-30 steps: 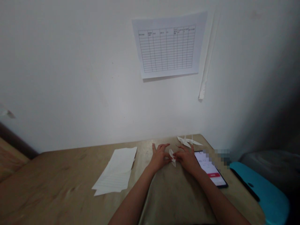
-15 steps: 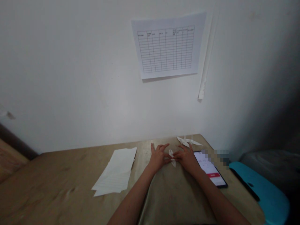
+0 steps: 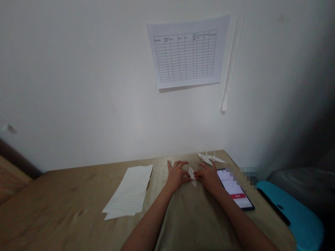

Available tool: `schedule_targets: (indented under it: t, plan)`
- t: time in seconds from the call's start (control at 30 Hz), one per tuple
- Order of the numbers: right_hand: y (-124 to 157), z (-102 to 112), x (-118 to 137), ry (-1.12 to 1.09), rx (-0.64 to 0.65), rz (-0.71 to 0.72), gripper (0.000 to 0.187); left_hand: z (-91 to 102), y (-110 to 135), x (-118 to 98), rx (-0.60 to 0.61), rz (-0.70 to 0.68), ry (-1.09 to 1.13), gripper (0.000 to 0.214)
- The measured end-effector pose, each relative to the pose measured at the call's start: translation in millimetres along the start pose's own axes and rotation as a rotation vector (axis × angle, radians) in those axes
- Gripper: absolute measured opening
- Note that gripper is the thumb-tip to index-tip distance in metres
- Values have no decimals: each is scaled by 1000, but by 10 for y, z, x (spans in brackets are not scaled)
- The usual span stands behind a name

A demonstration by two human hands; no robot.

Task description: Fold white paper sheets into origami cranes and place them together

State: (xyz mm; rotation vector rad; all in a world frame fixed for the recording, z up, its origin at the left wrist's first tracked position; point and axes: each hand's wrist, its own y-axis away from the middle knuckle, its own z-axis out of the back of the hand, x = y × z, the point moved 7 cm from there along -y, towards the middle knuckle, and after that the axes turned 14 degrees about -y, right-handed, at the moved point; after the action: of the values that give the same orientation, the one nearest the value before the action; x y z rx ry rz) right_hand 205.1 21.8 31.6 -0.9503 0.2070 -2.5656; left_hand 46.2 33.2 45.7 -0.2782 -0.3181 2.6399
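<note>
1. Well, the left hand [image 3: 177, 176] and right hand [image 3: 208, 176] curl halfway shut, pinching a paper bird [image 3: 192, 176] near the bottom middle, so it will not fall.
2. More paper birds [image 3: 210, 159] sit just behind, beside a phone [image 3: 234, 190].

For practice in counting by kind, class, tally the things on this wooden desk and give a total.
Origami cranes: 3 (one origami crane between the left hand and right hand, two overlapping beyond them, hard to separate)
Stacks of paper: 1
Phones: 1
Total: 5
</note>
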Motion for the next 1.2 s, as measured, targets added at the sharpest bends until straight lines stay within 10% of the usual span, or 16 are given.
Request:
schedule_targets:
  t: [1.2]
  plan:
    - [25,-32,-70,-19,-29,-55,25,-66,18,44,-18,14,48,11]
